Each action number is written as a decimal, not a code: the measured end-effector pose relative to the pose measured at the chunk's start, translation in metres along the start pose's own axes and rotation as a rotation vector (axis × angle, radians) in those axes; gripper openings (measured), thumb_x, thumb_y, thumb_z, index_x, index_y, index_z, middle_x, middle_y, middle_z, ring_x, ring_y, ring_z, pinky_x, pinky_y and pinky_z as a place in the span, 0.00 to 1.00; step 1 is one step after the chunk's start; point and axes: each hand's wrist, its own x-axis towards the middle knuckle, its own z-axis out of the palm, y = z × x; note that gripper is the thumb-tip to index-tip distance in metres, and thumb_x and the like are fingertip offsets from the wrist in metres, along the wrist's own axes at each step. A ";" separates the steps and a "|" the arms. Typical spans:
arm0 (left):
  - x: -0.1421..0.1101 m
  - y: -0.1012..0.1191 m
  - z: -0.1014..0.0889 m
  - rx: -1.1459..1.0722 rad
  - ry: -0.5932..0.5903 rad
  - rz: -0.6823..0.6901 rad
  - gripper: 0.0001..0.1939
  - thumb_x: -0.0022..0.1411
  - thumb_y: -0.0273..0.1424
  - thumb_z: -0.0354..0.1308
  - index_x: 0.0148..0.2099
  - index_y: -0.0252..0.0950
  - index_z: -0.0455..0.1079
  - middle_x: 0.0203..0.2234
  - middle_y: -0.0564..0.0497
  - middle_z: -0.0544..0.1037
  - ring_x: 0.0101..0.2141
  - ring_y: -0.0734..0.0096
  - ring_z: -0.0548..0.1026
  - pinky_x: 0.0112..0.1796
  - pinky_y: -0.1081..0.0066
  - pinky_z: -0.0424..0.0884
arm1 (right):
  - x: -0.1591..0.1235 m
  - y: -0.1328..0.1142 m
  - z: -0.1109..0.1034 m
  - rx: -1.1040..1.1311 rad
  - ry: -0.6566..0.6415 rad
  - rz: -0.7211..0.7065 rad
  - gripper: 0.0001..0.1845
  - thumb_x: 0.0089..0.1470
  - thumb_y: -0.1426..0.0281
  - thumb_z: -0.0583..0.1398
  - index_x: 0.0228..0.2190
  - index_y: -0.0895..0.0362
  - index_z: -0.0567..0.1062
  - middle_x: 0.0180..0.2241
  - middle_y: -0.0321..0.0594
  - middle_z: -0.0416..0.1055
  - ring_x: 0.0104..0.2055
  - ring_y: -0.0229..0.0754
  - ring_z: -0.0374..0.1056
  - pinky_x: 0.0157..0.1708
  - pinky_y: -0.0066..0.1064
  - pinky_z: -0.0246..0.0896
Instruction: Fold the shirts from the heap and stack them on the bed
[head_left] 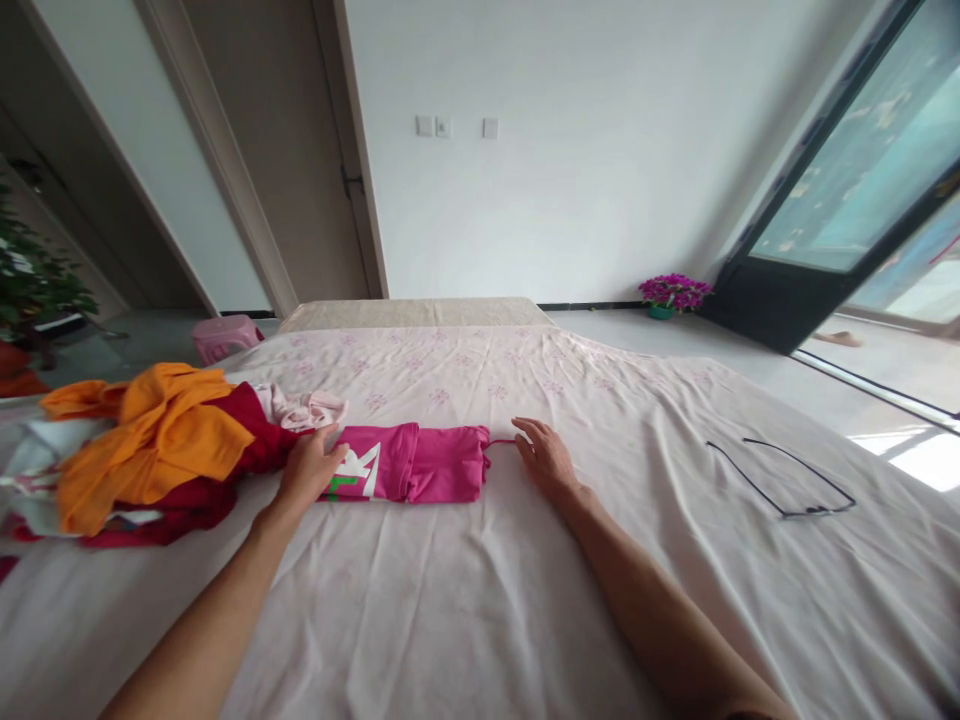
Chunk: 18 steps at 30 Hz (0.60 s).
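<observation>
A folded bright pink garment [446, 465] with white and green print lies flat on the bed in front of me. My left hand [313, 462] rests against its left end, thumb and fingers apart, covering part of the print. Off the garment's right end, my right hand [547, 460] is open with its fingers stretched out. A thin pink cord [502, 441] runs from the garment to the fingers of this hand; whether they pinch it I cannot make out.
To the left is a heap of loose clothes with an orange garment [161, 440] and a dark red one [255, 430]. Black-framed eyeglasses [814, 512] lie at the right on the pale floral sheet [465, 600]. Beyond the bed stand a pink stool [225, 338] and purple flowers [675, 291].
</observation>
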 end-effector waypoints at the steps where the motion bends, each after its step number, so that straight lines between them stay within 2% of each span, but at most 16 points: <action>1: -0.007 0.003 0.002 0.094 0.034 0.121 0.20 0.57 0.33 0.60 0.52 0.34 0.71 0.44 0.42 0.78 0.48 0.55 0.74 0.51 0.57 0.68 | 0.000 0.000 0.002 -0.022 -0.021 -0.011 0.20 0.63 0.67 0.53 0.53 0.54 0.73 0.54 0.45 0.72 0.56 0.49 0.66 0.57 0.45 0.60; 2: -0.016 0.008 0.005 0.152 0.034 0.239 0.18 0.58 0.35 0.59 0.50 0.35 0.72 0.45 0.43 0.77 0.50 0.55 0.73 0.53 0.56 0.66 | -0.001 0.001 0.003 -0.042 -0.038 -0.015 0.20 0.62 0.67 0.53 0.53 0.54 0.73 0.55 0.45 0.71 0.57 0.49 0.65 0.57 0.45 0.60; 4: -0.035 0.022 0.011 0.201 -0.051 0.423 0.16 0.59 0.37 0.59 0.49 0.38 0.72 0.45 0.45 0.77 0.50 0.56 0.73 0.53 0.57 0.66 | -0.002 0.002 0.004 -0.067 -0.056 -0.009 0.20 0.62 0.68 0.54 0.54 0.55 0.73 0.55 0.46 0.71 0.57 0.49 0.65 0.57 0.46 0.60; 6: -0.054 0.035 0.017 0.229 -0.160 0.522 0.16 0.57 0.36 0.62 0.48 0.41 0.72 0.45 0.47 0.77 0.49 0.57 0.73 0.52 0.58 0.67 | -0.002 0.003 0.004 -0.073 -0.052 0.001 0.21 0.61 0.69 0.54 0.55 0.55 0.72 0.55 0.45 0.71 0.58 0.49 0.64 0.57 0.45 0.60; 8: -0.067 0.044 0.022 0.252 -0.213 0.568 0.17 0.55 0.32 0.63 0.49 0.42 0.72 0.44 0.48 0.77 0.49 0.57 0.73 0.51 0.59 0.67 | -0.003 0.003 0.003 -0.070 -0.034 0.001 0.21 0.61 0.69 0.54 0.54 0.55 0.72 0.55 0.45 0.71 0.57 0.49 0.65 0.57 0.45 0.60; 11: -0.075 0.046 0.029 0.226 -0.215 0.583 0.13 0.57 0.25 0.57 0.45 0.41 0.72 0.42 0.49 0.78 0.46 0.61 0.74 0.49 0.61 0.68 | -0.003 0.002 0.002 -0.062 -0.015 -0.019 0.20 0.61 0.70 0.54 0.53 0.55 0.73 0.54 0.45 0.72 0.56 0.48 0.66 0.56 0.44 0.61; 13: -0.075 0.041 0.033 0.187 -0.186 0.563 0.09 0.60 0.26 0.54 0.42 0.40 0.72 0.39 0.50 0.78 0.43 0.63 0.75 0.47 0.63 0.69 | -0.004 0.001 0.001 -0.057 -0.009 -0.035 0.19 0.61 0.71 0.54 0.52 0.55 0.74 0.54 0.45 0.72 0.55 0.48 0.66 0.56 0.44 0.61; 18: -0.073 0.027 0.040 0.004 -0.009 0.353 0.10 0.65 0.33 0.50 0.46 0.38 0.69 0.38 0.48 0.80 0.39 0.65 0.78 0.40 0.67 0.73 | -0.004 -0.002 0.001 -0.064 -0.032 -0.049 0.18 0.59 0.74 0.56 0.48 0.53 0.77 0.53 0.44 0.73 0.54 0.47 0.68 0.56 0.43 0.62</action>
